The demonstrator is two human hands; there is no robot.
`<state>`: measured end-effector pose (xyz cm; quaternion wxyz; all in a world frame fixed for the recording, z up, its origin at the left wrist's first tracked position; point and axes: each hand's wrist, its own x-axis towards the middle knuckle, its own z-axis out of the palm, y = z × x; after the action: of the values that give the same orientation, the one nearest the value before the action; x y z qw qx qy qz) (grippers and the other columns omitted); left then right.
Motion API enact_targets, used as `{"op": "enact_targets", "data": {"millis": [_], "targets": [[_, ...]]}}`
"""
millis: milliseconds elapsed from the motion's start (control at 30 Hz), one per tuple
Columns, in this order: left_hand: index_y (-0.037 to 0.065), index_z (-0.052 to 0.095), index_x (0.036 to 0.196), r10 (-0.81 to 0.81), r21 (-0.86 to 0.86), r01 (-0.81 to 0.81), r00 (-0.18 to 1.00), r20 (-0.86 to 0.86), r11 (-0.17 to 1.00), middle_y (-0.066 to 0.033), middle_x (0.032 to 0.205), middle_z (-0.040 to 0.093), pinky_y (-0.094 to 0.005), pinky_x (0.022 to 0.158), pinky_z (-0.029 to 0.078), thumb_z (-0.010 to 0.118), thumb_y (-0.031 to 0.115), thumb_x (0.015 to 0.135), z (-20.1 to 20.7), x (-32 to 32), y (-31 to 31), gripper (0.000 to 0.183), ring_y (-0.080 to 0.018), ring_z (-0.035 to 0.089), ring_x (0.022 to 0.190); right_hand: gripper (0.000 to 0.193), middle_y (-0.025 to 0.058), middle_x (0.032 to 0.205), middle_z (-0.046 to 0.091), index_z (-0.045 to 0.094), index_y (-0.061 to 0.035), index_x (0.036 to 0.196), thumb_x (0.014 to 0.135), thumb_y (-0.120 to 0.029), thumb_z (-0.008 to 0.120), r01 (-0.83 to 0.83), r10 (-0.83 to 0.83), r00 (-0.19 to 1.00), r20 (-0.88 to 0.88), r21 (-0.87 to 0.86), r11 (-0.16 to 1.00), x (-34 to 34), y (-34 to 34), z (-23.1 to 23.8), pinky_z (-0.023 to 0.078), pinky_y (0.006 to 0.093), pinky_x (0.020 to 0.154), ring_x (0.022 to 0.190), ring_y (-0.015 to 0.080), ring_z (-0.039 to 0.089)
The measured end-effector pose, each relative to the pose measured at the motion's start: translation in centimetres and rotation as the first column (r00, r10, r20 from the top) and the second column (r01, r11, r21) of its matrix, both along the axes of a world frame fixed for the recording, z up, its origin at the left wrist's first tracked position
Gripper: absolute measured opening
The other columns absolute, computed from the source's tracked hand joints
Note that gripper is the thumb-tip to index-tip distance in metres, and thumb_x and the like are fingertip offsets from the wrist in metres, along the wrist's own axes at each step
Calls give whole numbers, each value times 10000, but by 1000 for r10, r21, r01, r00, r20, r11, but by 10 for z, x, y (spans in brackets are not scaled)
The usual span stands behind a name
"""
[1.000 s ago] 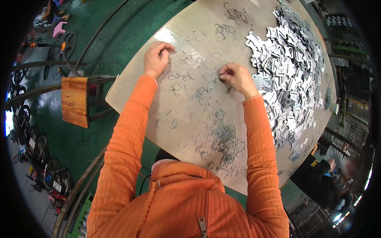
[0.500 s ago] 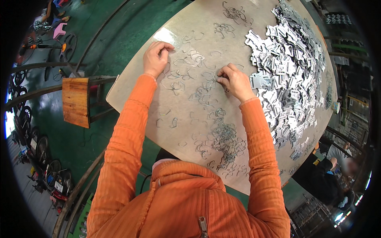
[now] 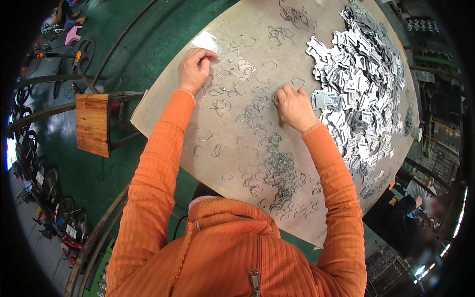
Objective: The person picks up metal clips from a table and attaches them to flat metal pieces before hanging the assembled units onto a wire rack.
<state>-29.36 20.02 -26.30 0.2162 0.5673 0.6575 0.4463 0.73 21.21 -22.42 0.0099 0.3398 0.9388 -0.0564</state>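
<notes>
My left hand (image 3: 194, 71) rests near the table's far left edge, thumb and forefinger pinched together; whatever may be between them is too small to see. Just right of it lie scattered bent wire clips (image 3: 221, 104). On the middle of the table, my right hand (image 3: 296, 109) has its fingers curled down beside more clips, and its fingertips are partly hidden. A large heap of flat silver metal plates (image 3: 352, 86) lies to its right. One plate (image 3: 324, 100) at the heap's near side sits close to the right hand's knuckles.
A dense pile of wire clips (image 3: 280, 171) lies toward my body, with another cluster (image 3: 295, 17) at the far side. Left of the table (image 3: 213, 163) stands a wooden stool (image 3: 93, 124). Bikes line the left, and a person in dark clothing (image 3: 396, 222) sits at the right.
My right hand has turned and shifted slightly toward me and to the right, with its knuckles now upward. My left hand has barely moved.
</notes>
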Motion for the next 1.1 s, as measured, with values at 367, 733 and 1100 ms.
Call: {"op": "enact_targets", "data": {"millis": [367,733,1100], "targets": [[17,678,832,13,-31,-13,1000,7,999,-79,813,666,-278,707,486,494,-10,798,4,1,0,189,-193,635,776,227,94,946,626,633,-122,1021,803,-168,673,186,-249,946,-209,-279,942,-27,95,31,502,391,754,834,303,633],[67,683,803,19,12,-19,1000,11,1000,-31,783,654,-290,661,477,512,28,791,-1,1,0,176,-171,608,754,126,55,908,610,618,-121,890,784,-150,679,9,-116,967,-225,-425,905,-15,58,12,498,384,705,833,275,631],[78,686,813,20,25,-20,1000,0,999,-24,788,655,-288,667,481,510,33,795,-1,1,0,182,-172,610,759,128,85,883,607,631,-110,913,799,-155,670,33,-145,963,-229,-433,901,-28,37,20,501,390,697,844,279,626]]}}
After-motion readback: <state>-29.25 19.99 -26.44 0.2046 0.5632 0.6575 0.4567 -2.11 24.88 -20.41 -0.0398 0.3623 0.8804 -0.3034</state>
